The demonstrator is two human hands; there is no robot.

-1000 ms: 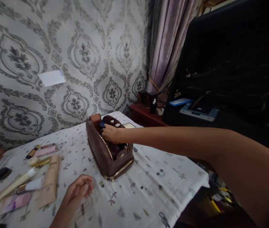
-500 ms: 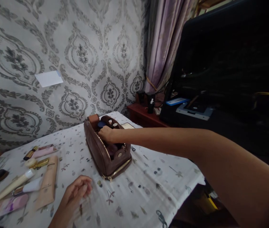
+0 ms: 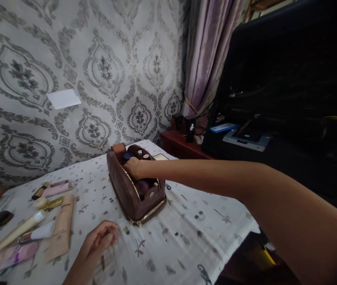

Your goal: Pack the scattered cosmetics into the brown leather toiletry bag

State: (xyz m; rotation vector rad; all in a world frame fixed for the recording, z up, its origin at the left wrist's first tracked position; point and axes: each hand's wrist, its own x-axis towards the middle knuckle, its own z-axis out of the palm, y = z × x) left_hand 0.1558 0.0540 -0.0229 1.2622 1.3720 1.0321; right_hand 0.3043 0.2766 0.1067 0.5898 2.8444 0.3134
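A brown leather-like toiletry bag [image 3: 120,188] with gold zips stands open on the table. My right hand [image 3: 134,167] reaches into its top from the right. The bag hides those fingertips, so I cannot see what they touch. A dark blue round item [image 3: 129,156] shows in the bag just beyond the hand, and a dark rounded item [image 3: 142,187] lies nearer the front. My left hand [image 3: 101,237] rests near the cloth, left of the bag's front end. Its fingers are loosely bent, the thumb apart from them, with nothing in the palm.
Cosmetics lie on the left of the patterned tablecloth [image 3: 156,251]: a beige tube [image 3: 63,227], a pink tube [image 3: 57,189], a gold-capped item [image 3: 54,204] and several others. Behind is a papered wall [image 3: 105,71]. A large black case [image 3: 275,87] stands at the right beside a red-brown cabinet [image 3: 177,142].
The view has shifted slightly, moving everything a little to the right. My right hand stays inside the bag, and my left hand keeps nearly the same pose.
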